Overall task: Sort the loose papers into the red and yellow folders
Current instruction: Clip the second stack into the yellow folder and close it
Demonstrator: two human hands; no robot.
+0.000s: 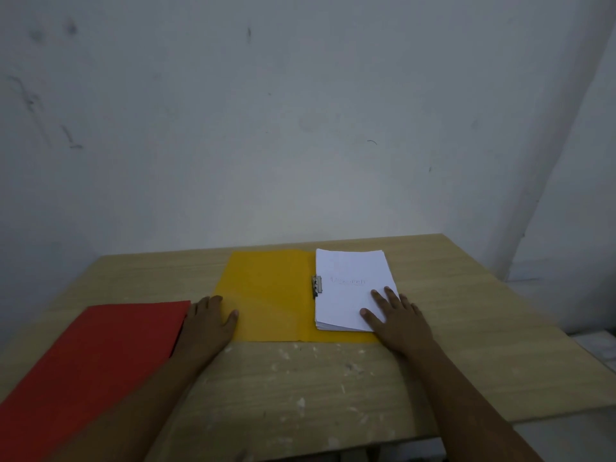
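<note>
- Lying open on the table (333, 378), the yellow folder (266, 295) spread flat with both covers down, its far edge close to the wall (300, 111).
- A white paper stack (350, 278) sat on the folder's right half, held at its left edge by a metal clip (317, 284) near the fold.
- Faint pencil-like writing crossed the middle of the top sheet, too pale and blurred to be read.
- The folder's left half carried no sheets; only bare yellow showed there.
- The red folder (93, 361) lay closed at the near left, angled on the table, its right edge just beside the yellow folder's left cover.
- What the red folder held could not be told, since its cover hid the inside.
- The left hand (208, 323) lay palm down with fingers straight, resting on the yellow folder's left edge, right against the red folder's corner, and grasped nothing.
- The right hand (395, 315) lay flat with fingers spread, pressing on the near right corner of the paper stack, and gripped nothing.
- Pale flecks and scuffs marked the table's wood between the two forearms.
</note>
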